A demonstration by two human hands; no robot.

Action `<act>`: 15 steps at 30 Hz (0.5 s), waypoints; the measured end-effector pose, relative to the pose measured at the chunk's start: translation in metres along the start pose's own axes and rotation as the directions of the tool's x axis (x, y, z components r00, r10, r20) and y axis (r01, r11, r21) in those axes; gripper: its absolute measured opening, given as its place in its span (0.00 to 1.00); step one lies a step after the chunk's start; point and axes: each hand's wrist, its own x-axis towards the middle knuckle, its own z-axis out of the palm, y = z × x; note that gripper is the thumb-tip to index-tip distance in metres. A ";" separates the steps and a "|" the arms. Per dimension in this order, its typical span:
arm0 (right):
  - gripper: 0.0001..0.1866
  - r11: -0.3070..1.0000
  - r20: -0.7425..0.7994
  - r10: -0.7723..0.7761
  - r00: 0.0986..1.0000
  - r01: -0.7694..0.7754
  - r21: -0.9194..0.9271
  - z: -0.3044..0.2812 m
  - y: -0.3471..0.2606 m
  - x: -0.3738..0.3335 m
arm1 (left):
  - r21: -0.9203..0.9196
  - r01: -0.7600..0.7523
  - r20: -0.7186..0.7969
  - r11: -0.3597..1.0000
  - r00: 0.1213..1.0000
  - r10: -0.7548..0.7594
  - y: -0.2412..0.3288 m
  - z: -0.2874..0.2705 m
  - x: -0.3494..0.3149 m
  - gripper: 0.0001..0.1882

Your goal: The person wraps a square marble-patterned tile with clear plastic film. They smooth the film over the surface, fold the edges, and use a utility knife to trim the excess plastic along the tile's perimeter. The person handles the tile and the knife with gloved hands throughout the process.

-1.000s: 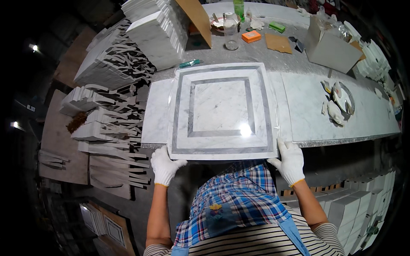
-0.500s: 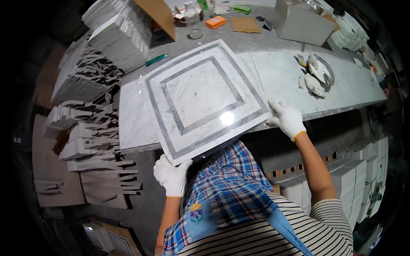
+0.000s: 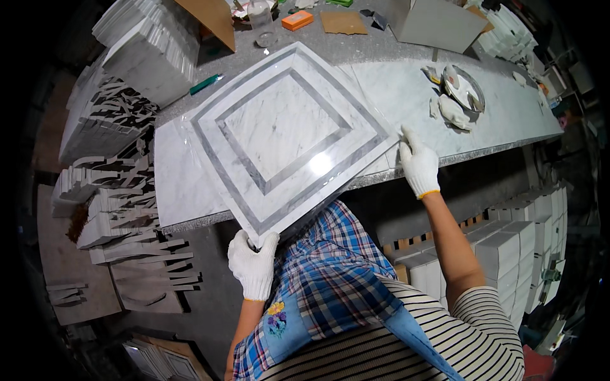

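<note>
A square white marble tile (image 3: 286, 130) with two grey inlaid frames lies tilted across the workbench, its near corner jutting past the front edge. My gloved left hand (image 3: 252, 265) grips that near corner, thumb and fingers round it. At the right corner is my gloved right hand (image 3: 419, 164), its thumb and forefinger against the tile's edge; the other fingers are partly hidden. A bright lamp reflection shows on the polished face. Beneath the tile are pale slabs (image 3: 184, 184) covering the bench top.
To the right sits a round metal dish (image 3: 478, 95) beside crumpled white cloth (image 3: 454, 114). Stacked tiles (image 3: 149, 60) and stone strips (image 3: 121, 225) line the left. An orange box (image 3: 297, 20), a green tool (image 3: 205, 84) and a grey carton (image 3: 429, 28) stand behind. White boxes (image 3: 508, 254) are stacked below right.
The tile has turned counterclockwise, its right corner swinging away from me and its near corner shifting right. Both hands have stayed at their corners. The whole view has shifted slightly.
</note>
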 end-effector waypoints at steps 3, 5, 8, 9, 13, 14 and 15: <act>0.18 0.939 -0.227 -0.344 0.911 0.325 -0.117 -0.005 -0.028 -0.010 | -0.078 -0.005 0.048 0.997 0.999 0.009 0.010 -0.001 -0.006 0.26; 0.19 0.877 -0.047 -0.480 0.876 0.476 -0.071 -0.004 -0.045 -0.014 | -0.078 -0.094 0.011 0.993 0.995 0.095 0.010 0.001 -0.006 0.21; 0.18 0.850 0.074 -0.497 0.864 0.503 -0.157 0.005 -0.044 -0.018 | -0.167 -0.077 0.051 0.983 0.995 0.086 -0.004 -0.001 -0.001 0.21; 0.18 0.874 0.043 -0.450 0.892 0.450 -0.185 0.008 -0.034 -0.011 | -0.159 -0.102 0.067 0.982 0.991 0.114 -0.008 -0.003 0.001 0.19; 0.19 0.929 0.080 -0.113 0.990 0.134 -0.346 0.012 0.020 0.019 | -0.285 -0.139 0.075 0.948 0.983 0.167 -0.020 -0.006 0.008 0.16; 0.19 0.874 0.078 -0.117 0.990 0.140 -0.465 0.009 0.031 0.024 | -0.285 -0.152 0.064 0.946 0.982 0.177 -0.023 -0.006 0.010 0.16; 0.19 0.870 0.071 -0.111 0.991 0.132 -0.475 0.007 0.040 0.027 | -0.285 -0.164 0.053 0.944 0.981 0.186 -0.026 -0.005 0.012 0.16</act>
